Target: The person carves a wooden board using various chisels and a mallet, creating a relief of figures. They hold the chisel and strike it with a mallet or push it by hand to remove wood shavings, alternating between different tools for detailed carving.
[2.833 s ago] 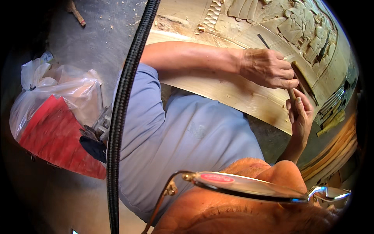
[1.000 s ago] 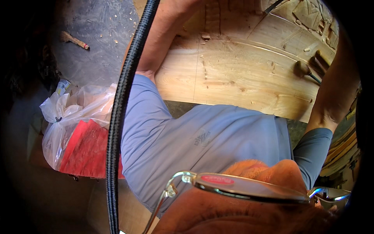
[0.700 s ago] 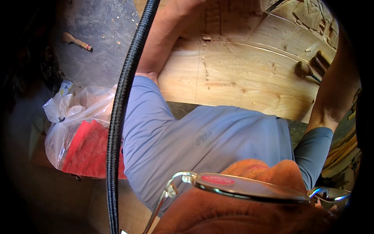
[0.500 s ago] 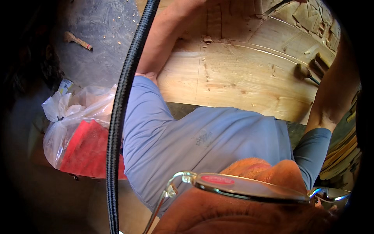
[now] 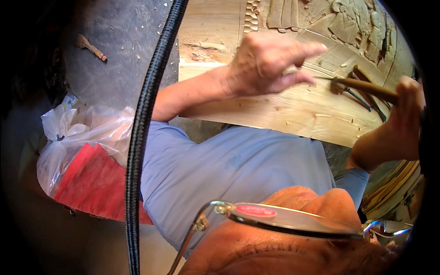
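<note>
"What's over on the left?"

"A clear plastic bag [image 5: 85, 121], tied at the neck, with a red, sharp-cornered sheet [image 5: 94, 181] against it. Above them, a brown wooden stick [image 5: 92, 48] with a red-banded end lies on the dusty grey floor [image 5: 123, 27]."

"And past the black braided cord [image 5: 145, 110]?"

"The carver's blue-grey shirt [image 5: 238, 160], then the left hand [image 5: 268, 66]. Its index finger and thumb are spread wide apart over the pale wooden panel [image 5: 270, 110]. The hand is blurred, so I can't make out how the other fingers sit."

"Where's the tool?"

"The carving tool with a long brown wooden handle [image 5: 369, 88] is up over the panel's right part, its thin dark shaft pointing left, near the left thumb. I can't tell whether they touch. Behind it a round-ended brown tool [image 5: 339, 87] lies on the panel, below the carved relief figures [image 5: 348, 20]."

"Who's got the handle?"

"The right hand [image 5: 403, 121], far right: its fingers are curled around the handle's end. Below that hand sit stacked wooden strips [image 5: 394, 188]."
</note>
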Demonstrator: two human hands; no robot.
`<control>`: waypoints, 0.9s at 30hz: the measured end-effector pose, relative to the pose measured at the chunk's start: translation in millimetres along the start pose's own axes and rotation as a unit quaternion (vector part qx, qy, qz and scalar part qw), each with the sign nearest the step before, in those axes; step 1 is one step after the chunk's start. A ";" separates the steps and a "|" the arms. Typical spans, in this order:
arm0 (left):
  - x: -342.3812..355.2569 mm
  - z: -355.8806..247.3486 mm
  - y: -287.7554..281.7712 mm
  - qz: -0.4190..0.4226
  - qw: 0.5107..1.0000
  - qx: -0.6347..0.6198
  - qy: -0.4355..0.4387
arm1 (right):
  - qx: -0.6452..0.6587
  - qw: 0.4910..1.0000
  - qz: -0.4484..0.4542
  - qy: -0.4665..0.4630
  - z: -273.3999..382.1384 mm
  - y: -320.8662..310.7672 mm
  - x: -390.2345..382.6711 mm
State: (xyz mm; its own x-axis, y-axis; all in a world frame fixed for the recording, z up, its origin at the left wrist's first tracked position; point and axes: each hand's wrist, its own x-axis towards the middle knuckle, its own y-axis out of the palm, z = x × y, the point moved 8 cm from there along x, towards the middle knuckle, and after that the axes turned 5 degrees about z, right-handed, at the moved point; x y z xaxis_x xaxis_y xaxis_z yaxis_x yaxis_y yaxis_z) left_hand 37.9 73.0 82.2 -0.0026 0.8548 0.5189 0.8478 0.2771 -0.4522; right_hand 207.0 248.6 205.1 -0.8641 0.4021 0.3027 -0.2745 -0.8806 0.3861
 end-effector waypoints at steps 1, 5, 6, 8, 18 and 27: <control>-4.4 -6.3 12.2 0.021 1.000 -0.013 0.005 | -0.014 0.999 -0.035 -0.004 -7.1 9.3 -10.0; -8.4 -26.4 26.7 0.079 0.996 -0.009 0.038 | -0.014 0.998 -0.062 -0.005 -33.4 59.0 1.5; -11.9 -27.1 28.4 0.070 0.997 -0.012 0.041 | -0.020 0.997 -0.072 -0.001 -36.0 62.5 2.9; -10.6 -31.1 23.6 0.060 0.998 -0.027 0.020 | -0.038 0.993 -0.108 -0.021 -44.7 70.2 -0.4; -82.7 29.6 -19.3 0.002 0.906 -0.269 -0.327 | -0.614 0.789 0.029 0.006 -120.4 117.9 -6.0; -161.6 -19.5 -23.0 -0.170 0.693 -0.524 -0.465 | -0.637 0.746 0.192 -0.042 -232.9 150.7 -18.1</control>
State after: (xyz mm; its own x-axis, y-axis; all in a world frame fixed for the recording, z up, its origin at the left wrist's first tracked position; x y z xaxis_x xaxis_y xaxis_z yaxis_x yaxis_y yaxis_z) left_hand 29.2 -80.2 22.9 -0.2242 0.8660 -0.4470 0.6321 0.4783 0.6096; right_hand 83.0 50.2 54.9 -0.9675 0.0264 0.2515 -0.2374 -0.4374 -0.8674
